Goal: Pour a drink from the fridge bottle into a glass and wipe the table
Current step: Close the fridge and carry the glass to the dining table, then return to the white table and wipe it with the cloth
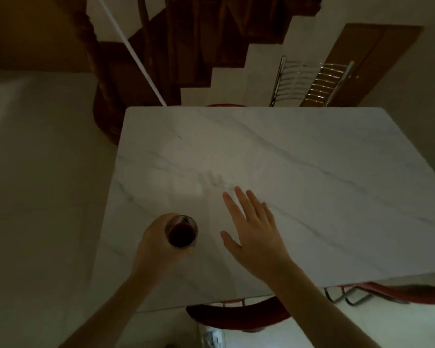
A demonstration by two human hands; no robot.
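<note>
A clear glass (181,231) with dark red drink in it is near the front left part of the white marble table (299,156). My left hand (156,241) is wrapped around the glass from the left side. My right hand (253,229) hovers flat just to the right of the glass, fingers spread, holding nothing. Whether the glass rests on the tabletop or is slightly lifted is unclear. No bottle and no cloth are in view.
A red chair (236,315) is tucked under the table's near edge and another (392,293) at the right. A chrome-backed chair (312,81) stands beyond the far edge. A dark wooden staircase (186,46) rises behind. Pale floor lies to the left.
</note>
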